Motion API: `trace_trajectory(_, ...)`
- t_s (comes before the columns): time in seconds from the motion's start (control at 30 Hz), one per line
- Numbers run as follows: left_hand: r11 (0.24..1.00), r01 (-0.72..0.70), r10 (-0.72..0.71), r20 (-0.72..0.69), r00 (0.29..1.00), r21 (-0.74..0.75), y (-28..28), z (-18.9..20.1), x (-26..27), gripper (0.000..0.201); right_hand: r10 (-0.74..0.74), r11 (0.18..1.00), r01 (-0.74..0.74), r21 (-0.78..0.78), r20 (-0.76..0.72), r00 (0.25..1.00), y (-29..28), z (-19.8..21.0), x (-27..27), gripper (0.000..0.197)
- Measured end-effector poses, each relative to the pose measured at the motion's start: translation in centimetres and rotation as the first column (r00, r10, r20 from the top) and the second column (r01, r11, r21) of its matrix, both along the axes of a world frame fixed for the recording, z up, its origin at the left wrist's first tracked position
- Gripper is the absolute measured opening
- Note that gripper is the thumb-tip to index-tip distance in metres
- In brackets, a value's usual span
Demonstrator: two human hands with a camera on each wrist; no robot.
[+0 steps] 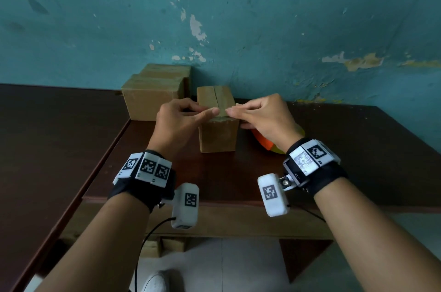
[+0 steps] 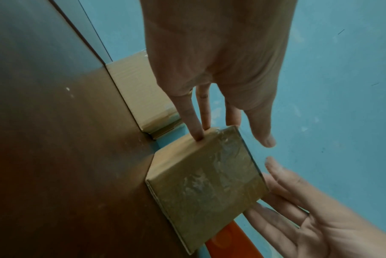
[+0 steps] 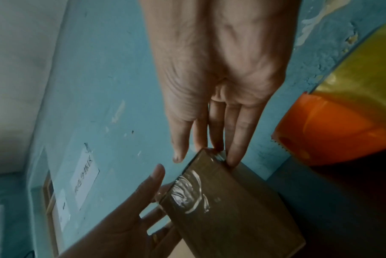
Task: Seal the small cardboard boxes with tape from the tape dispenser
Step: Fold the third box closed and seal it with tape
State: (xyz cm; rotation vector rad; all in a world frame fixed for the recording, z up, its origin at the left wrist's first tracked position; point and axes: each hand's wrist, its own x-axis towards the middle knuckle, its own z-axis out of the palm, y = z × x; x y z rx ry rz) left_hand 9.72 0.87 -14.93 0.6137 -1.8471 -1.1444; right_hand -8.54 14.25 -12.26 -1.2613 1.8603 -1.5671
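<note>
A small cardboard box (image 1: 218,124) stands upright at the middle of the dark table, its top seam running away from me. Shiny clear tape (image 3: 187,192) lies wrinkled over its near top edge and down the front face. My left hand (image 1: 205,112) and right hand (image 1: 236,110) meet over that edge, straight fingers resting on the box's top and sides. In the left wrist view my left fingers (image 2: 196,129) touch the box (image 2: 205,183). The right wrist view shows my right fingers (image 3: 231,157) on its corner. The orange and yellow tape dispenser (image 1: 265,143) lies under my right wrist.
Two more cardboard boxes (image 1: 152,98) sit stacked at the back left against the peeling blue wall (image 1: 262,17). The table's front edge (image 1: 214,203) is close to me. A second dark table top (image 1: 47,148) adjoins on the left.
</note>
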Motion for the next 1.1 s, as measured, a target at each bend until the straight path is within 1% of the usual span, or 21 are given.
trace_trajectory(0.17,0.999,0.033,-0.032,0.045,0.998,-0.03,-1.0,-1.0,-0.1,0.057,-0.01,1.0,0.008,-0.026,-0.076,0.997,-0.2,-0.3,-0.1,0.039)
trace_trajectory(0.37,0.997,0.045,-0.043,0.044,0.998,-0.063,-1.6,-1.6,-0.2,0.045,0.004,0.999,-0.012,-0.043,-0.165,0.986,-0.1,-0.8,-0.7,0.042)
trace_trajectory(0.5,0.995,0.047,-0.043,0.054,0.998,-0.089,-1.6,-1.6,-0.1,0.038,-0.009,0.999,0.001,-0.038,-0.212,0.977,-0.3,-1.1,-1.0,0.044)
trace_trajectory(0.6,0.995,0.043,-0.038,0.05,0.998,-0.09,-1.5,-1.5,0.0,0.037,0.017,0.999,-0.023,-0.025,-0.201,0.979,-0.1,-0.8,-1.0,0.044)
trace_trajectory(0.73,0.996,0.072,-0.07,0.031,0.997,-0.057,-1.6,-1.4,0.3,0.03,0.065,0.998,-0.068,-0.009,-0.192,0.979,0.4,-0.5,-1.1,0.044)
trace_trajectory(0.9,0.988,0.153,-0.153,0.037,0.988,0.009,-1.5,-0.9,0.9,0.03,0.081,0.997,-0.079,0.016,-0.188,0.979,0.6,-0.3,-1.3,0.042)
trace_trajectory(1.0,0.991,0.135,-0.135,0.053,0.989,0.005,-1.4,-0.8,0.9,0.033,0.058,0.998,-0.046,0.049,-0.266,0.962,0.6,0.0,-1.3,0.043)
trace_trajectory(1.1,0.998,0.049,-0.048,0.053,0.997,-0.026,-1.1,-1.0,0.3,0.046,-0.047,0.998,0.058,0.019,-0.373,0.927,-0.2,-0.2,-0.5,0.048)
